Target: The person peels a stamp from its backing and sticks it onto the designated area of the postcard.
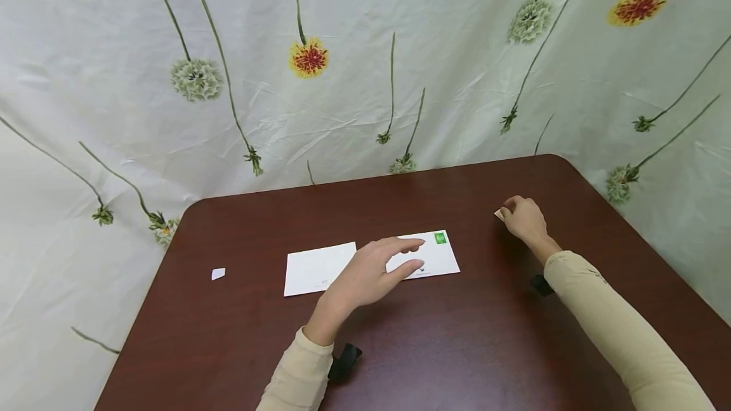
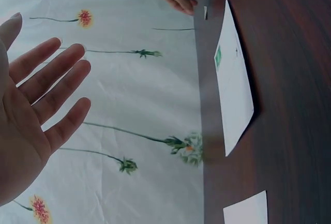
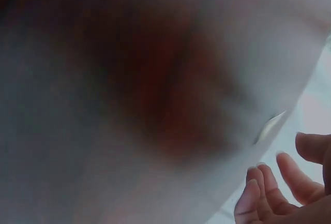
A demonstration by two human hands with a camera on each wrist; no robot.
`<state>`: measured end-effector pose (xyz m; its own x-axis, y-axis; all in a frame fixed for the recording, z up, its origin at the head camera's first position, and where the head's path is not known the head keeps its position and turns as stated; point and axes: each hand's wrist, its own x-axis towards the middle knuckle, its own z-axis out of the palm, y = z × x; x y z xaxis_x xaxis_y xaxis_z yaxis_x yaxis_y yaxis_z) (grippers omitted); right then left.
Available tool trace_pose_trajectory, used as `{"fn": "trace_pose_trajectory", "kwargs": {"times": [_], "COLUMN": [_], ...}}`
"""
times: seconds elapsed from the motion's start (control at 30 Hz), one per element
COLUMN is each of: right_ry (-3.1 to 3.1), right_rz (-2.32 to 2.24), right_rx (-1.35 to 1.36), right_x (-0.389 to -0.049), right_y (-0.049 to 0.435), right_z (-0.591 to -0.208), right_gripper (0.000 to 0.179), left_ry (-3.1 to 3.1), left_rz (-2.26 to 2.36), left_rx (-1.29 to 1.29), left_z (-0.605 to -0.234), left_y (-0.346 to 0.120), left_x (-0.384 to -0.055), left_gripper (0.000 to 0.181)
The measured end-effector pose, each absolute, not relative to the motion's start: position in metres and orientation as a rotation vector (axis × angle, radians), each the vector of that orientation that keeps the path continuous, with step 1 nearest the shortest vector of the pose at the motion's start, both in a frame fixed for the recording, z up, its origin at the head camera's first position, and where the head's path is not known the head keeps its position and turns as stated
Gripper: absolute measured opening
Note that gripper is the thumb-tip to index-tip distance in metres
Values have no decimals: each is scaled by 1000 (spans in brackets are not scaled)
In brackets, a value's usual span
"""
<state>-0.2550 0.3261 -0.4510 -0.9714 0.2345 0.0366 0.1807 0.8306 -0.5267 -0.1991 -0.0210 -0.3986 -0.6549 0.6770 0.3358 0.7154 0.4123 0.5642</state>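
My left hand (image 1: 374, 271) hovers with fingers and thumb apart and nothing between them. Partly behind it lies a white envelope (image 1: 440, 262) with a green stamp (image 1: 440, 238) in its upper right corner. To its left is a second white envelope (image 1: 314, 268), its right end hidden by the hand. Toward the back right, my right hand (image 1: 525, 217) is just beside a small white paper piece (image 1: 499, 214). The left wrist view shows that small paper piece (image 2: 205, 13) near the fingertips, apart from them. In the right wrist view, the right hand's fingers (image 3: 295, 177) are spread from the thumb.
A second small white paper piece (image 1: 218, 273) lies at the left of the dark brown table (image 1: 445, 347). Behind the table's far edge hangs a white curtain (image 1: 354, 100) printed with flowers. Black bands show at both wrists.
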Motion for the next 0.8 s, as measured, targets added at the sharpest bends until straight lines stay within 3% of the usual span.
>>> {"fn": "trace_pose_trajectory", "kwargs": {"times": [0.3, 0.8], "right_ry": [-2980, -2982], "right_rz": [856, 884], "right_rx": [-521, -534], "right_x": [-258, -262], "right_y": [340, 338], "right_z": [-456, -457], "right_gripper": [38, 44], "left_ry": [-2611, -2615], "left_rz": [-1104, -1109], "left_rx": [-1275, -1274], "left_z": [-400, -405], "left_y": [-21, -19], "left_x": [-201, -202], "left_gripper": [39, 38]}}
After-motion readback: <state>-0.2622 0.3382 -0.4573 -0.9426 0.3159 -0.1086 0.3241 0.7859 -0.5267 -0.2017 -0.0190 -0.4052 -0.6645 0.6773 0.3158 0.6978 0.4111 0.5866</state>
